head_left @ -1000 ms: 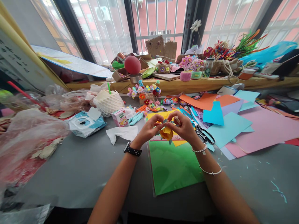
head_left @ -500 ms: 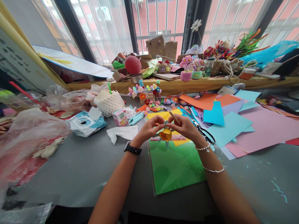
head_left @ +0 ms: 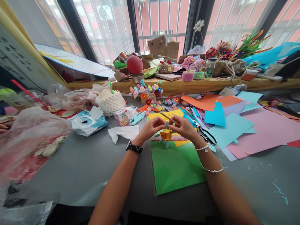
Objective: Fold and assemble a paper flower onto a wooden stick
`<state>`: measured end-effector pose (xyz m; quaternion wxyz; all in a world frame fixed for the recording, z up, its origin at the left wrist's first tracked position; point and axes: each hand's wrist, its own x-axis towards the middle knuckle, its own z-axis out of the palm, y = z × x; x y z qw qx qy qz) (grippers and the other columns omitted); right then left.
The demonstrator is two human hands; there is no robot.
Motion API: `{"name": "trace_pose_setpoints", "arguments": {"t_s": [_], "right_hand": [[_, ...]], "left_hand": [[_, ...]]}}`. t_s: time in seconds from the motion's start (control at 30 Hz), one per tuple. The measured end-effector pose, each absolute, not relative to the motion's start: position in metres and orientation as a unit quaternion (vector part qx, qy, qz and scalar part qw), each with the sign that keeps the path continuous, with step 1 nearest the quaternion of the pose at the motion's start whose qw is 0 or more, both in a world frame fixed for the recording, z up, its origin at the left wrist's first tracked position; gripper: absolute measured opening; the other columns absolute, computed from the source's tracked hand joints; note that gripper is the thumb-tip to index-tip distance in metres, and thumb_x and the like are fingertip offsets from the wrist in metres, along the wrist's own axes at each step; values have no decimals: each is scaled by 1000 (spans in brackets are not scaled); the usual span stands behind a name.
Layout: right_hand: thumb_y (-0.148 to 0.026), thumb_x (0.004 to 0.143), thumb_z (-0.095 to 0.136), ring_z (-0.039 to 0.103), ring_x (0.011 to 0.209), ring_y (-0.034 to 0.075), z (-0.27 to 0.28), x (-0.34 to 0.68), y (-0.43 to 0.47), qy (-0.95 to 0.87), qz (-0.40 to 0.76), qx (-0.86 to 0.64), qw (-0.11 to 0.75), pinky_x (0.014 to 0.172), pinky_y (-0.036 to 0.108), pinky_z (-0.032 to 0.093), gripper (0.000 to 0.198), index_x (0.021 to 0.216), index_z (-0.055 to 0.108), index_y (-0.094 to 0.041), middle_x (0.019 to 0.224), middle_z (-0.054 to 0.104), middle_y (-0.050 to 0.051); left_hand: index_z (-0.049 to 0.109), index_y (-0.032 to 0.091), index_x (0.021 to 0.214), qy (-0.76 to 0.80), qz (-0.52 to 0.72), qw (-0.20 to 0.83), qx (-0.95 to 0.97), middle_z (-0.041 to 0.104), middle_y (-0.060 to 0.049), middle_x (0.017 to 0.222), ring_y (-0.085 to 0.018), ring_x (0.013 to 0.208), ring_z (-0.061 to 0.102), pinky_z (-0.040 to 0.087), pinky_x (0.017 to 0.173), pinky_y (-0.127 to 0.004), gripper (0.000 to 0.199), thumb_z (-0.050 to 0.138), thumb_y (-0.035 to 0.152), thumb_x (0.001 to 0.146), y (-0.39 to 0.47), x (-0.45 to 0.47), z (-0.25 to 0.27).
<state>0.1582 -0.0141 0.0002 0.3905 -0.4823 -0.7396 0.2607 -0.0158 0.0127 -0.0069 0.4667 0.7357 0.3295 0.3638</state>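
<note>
A yellow paper flower (head_left: 166, 134) with blue-grey paper leaves (head_left: 167, 144) sits between my two hands, above the green sheet (head_left: 178, 168). My left hand (head_left: 153, 127) pinches the flower's far edge, where a blue-grey leaf shows. Opposite it, my right hand (head_left: 182, 126) has its fingertips closed at the same leaf. A thin wooden stick (head_left: 169, 117) lies across the right hand's fingers and points up to the left. Just behind the flower, a pink patterned strip (head_left: 179, 137) rests on yellow paper (head_left: 175, 113).
Scissors (head_left: 207, 135) lie right of my right hand, near blue (head_left: 215, 116) and pink paper (head_left: 276, 128). On the left are a wipes pack (head_left: 88, 123), a small pink box (head_left: 122, 117), a white tissue (head_left: 123, 132) and a netted coconut (head_left: 110, 102). Craft flowers (head_left: 146, 92) stand at the back.
The stick in my right hand has swung to a flatter slant, its tip now further left. My fingers have shifted slightly at the leaf, and the flower has tilted a little.
</note>
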Motion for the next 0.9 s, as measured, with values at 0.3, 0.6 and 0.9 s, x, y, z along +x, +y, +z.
{"name": "trace_pose_setpoints", "arguments": {"t_s": [0.3, 0.6, 0.9], "right_hand": [[-19, 71, 53, 40, 52, 9, -2, 154, -14, -768, 139, -494, 383, 51, 22, 31, 7, 65, 49, -18, 59, 53, -2], [-21, 73, 55, 53, 63, 12, -3, 157, -14, -794, 108, -464, 377, 57, 24, 37, 5, 78, 56, -19, 74, 62, 2], [-23, 76, 54, 55, 66, 14, -1, 160, -14, -746, 95, -473, 460, 56, 26, 39, 7, 74, 59, -19, 73, 63, 3]], "left_hand": [[55, 13, 73, 375, 384, 425, 729, 58, -2, 71, -12, 67, 55, 44, 64, -27, 21, 63, 30, 66, 18, -16, -14], [58, 13, 71, 388, 376, 392, 744, 58, -1, 69, -11, 64, 53, 40, 58, -22, 21, 63, 32, 66, 11, -16, -4], [54, 13, 95, 351, 367, 563, 652, 61, -6, 89, -13, 79, 58, 45, 70, -26, 37, 60, 40, 70, 10, -14, -3]]}}
